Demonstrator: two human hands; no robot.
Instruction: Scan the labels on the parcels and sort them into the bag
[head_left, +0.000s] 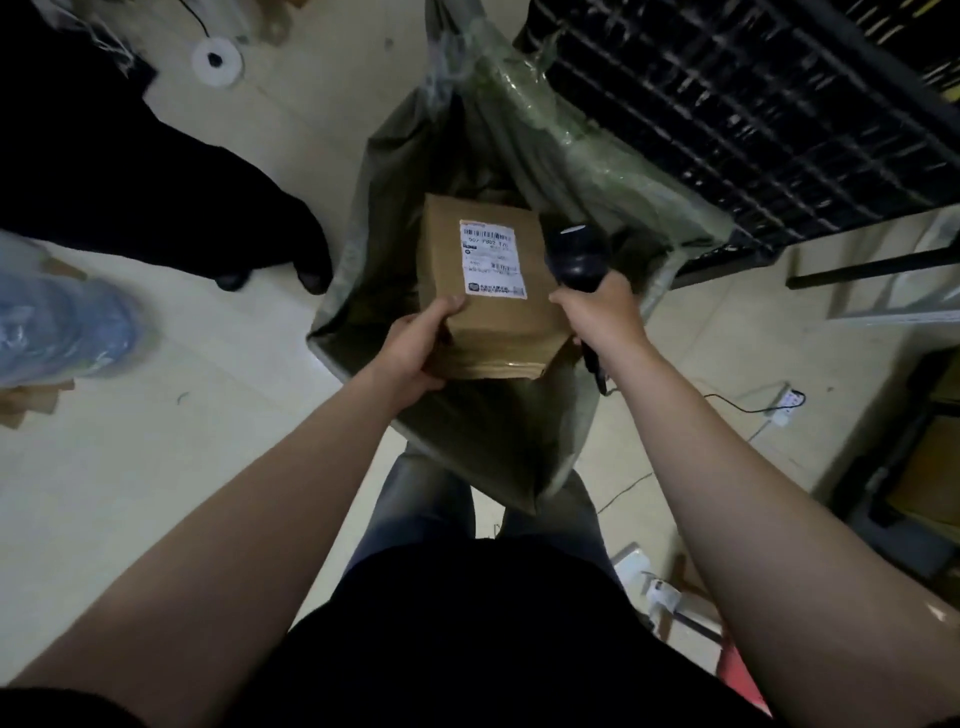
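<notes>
The left hand (415, 345) grips the box (488, 291) at its 7 o'clock corner, thumb curled onto the top face. The box is held over the open mouth of the bag (363, 218), label (492, 258) facing up. The right hand (597, 312) is wrapped around the handle of the scanner (576, 257), at 3 o'clock of the box, with the scanner head just beside the label. A second person's dark legs (208, 208) stand at 9 o'clock of the bag. A black crate (753, 104) lies at 1 o'clock.
</notes>
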